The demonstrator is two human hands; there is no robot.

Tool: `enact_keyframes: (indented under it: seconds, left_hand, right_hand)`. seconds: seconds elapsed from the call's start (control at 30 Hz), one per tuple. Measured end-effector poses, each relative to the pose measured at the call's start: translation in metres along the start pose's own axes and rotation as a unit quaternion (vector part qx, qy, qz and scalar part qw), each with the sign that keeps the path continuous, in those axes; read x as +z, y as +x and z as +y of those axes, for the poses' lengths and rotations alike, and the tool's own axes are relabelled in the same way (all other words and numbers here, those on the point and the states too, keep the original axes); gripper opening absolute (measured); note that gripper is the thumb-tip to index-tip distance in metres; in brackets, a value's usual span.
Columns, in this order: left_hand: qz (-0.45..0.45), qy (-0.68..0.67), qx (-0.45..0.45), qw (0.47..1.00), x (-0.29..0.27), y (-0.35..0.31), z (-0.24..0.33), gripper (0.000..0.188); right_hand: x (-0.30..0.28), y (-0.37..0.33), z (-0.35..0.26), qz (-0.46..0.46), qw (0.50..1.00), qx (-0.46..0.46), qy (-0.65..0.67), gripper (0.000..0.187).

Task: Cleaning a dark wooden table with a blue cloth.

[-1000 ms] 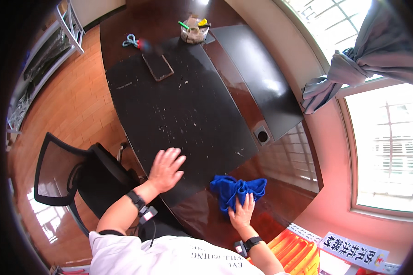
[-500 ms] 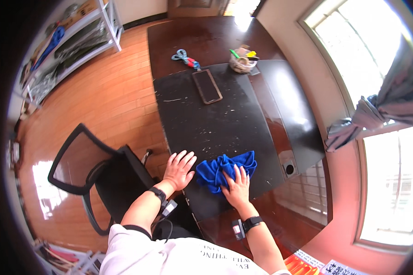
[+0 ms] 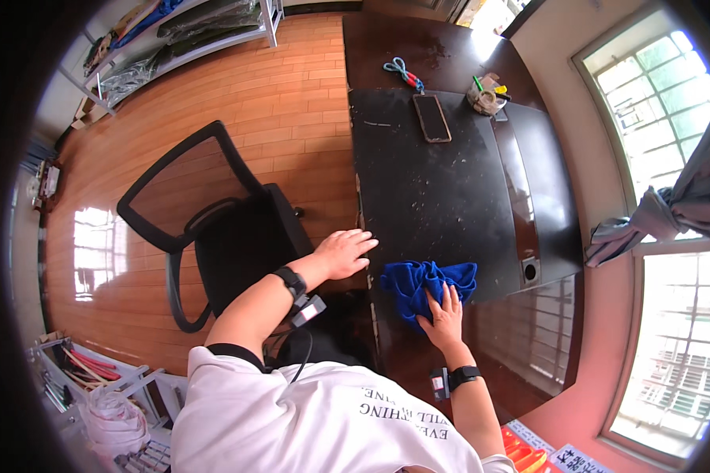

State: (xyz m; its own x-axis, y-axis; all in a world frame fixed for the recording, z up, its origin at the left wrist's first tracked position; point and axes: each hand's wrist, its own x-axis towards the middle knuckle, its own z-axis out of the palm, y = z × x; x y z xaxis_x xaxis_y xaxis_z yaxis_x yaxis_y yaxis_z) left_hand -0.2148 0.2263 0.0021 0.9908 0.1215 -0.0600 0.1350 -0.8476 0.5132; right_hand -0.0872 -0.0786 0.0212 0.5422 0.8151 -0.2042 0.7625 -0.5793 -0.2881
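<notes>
My right hand (image 3: 443,317) lies on a bunched blue cloth (image 3: 409,285), its fingers stretched out over the cloth's near right part. The cloth rests in folds on the black top of a dark table (image 3: 434,201), close to its near end. At the table's left edge is my left hand (image 3: 344,254), with nothing in it. Its fingers are extended, pointing right, with the tips over the edge; most of the palm is beyond the tabletop. Both wrists carry a black strap with a small box.
A phone (image 3: 432,118) with a blue and red lanyard (image 3: 403,72) lies farther up the table, beside a small clear tub (image 3: 487,96) of odds and ends. A black mesh chair (image 3: 244,244) stands at the left. Windows and a tied grey curtain (image 3: 663,213) are at the right.
The view has swung left, so the table appears farther right. My left hand has turned and drawn back to the table's left edge. My right hand stays on the cloth.
</notes>
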Motion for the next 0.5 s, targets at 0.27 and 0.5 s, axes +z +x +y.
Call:
enact_keyframes:
  seconds: [0.27,0.5]
  left_hand:
    - [-0.099,0.041,-0.271,0.957,-0.051,-0.151,-0.042,0.043]
    - [0.121,0.095,-0.338,0.928,-0.088,-0.234,-0.078,0.041]
  right_hand:
    - [0.014,-0.03,-0.01,0.059,0.998,0.021,0.001,0.071]
    - [0.016,-0.023,-0.02,0.004,0.998,0.065,-0.019,0.079]
